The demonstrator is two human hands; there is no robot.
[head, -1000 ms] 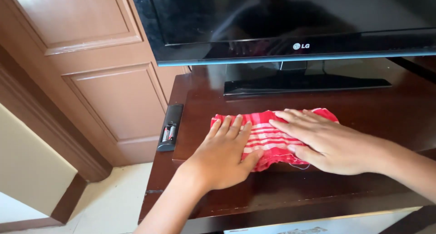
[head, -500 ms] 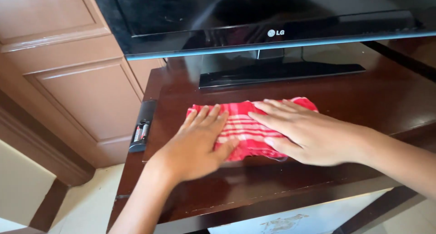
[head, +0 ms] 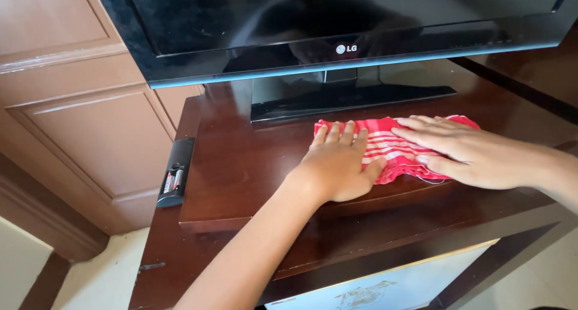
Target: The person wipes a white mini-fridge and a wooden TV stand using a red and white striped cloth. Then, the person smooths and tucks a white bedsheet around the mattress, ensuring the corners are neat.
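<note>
Two flat hands pressing a red striped cloth onto a dark wooden stand.

Fingers lie straight and close together, palms down: the left hand [head: 338, 165] covers the left end of the red-and-white striped cloth [head: 388, 146], the right hand [head: 475, 153] its right end. The cloth lies on the dark brown wooden stand [head: 241, 165], just in front of the black flat-screen television [head: 301, 33]; a black remote with open battery bay [head: 175, 173] lies well left of the cloth.

Both forearms are bare with no sleeves in view. The left hand [head: 337, 165] and right hand [head: 475, 153] wear no gloves, rings, watch or bracelets; fingernails are short and unpainted.
</note>
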